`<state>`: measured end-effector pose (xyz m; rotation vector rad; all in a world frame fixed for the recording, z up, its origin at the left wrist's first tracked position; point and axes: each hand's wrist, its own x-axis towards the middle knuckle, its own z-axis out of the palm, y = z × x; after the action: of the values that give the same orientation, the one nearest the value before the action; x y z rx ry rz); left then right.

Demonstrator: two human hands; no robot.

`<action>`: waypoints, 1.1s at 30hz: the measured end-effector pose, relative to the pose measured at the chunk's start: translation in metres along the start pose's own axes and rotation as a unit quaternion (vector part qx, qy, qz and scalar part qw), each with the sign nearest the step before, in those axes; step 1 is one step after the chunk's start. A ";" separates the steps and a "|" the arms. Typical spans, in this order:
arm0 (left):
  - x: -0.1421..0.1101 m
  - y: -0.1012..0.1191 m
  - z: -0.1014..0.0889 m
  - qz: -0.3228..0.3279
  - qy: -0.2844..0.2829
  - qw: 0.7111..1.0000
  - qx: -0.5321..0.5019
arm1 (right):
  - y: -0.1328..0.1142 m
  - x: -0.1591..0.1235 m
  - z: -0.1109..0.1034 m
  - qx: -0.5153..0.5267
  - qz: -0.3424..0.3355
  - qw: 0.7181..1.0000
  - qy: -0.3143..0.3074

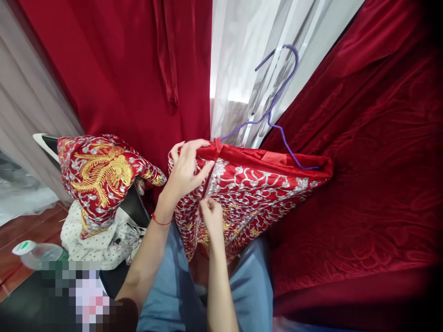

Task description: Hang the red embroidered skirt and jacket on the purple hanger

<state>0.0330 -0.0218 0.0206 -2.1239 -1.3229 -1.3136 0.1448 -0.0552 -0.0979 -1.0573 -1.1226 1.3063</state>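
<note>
A red skirt [256, 184] with silver and gold embroidery hangs by its red waistband from a purple wire hanger [270, 113], in front of my knees. At the upper left of the skirt, my left hand [188, 168] grips the waistband edge, thumb on the front and fingers along the top. A dark narrow seam or opening runs down the cloth beside the thumb. Just below, my right hand [212, 212] is pinched closed against the embroidered cloth at the lower end of this line. What lies between its fingertips is hidden.
To the left, a red cushion-like embroidered piece [110, 173] with gold figures lies over a dark, white-edged object. Below it are a dotted white cloth [90, 235] and a clear bottle [43, 254] with a white cap. Red curtains [124, 69] and white sheers [238, 50] hang behind.
</note>
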 end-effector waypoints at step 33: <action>-0.131 0.017 0.061 -0.259 -0.166 0.951 0.000 | -0.121 0.001 0.030 0.061 -0.179 0.976 0.105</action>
<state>0.0601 -0.0618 -0.1168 -2.1459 -2.1309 -1.1455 0.1356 -0.0567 0.0263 -0.8335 -1.0047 0.9413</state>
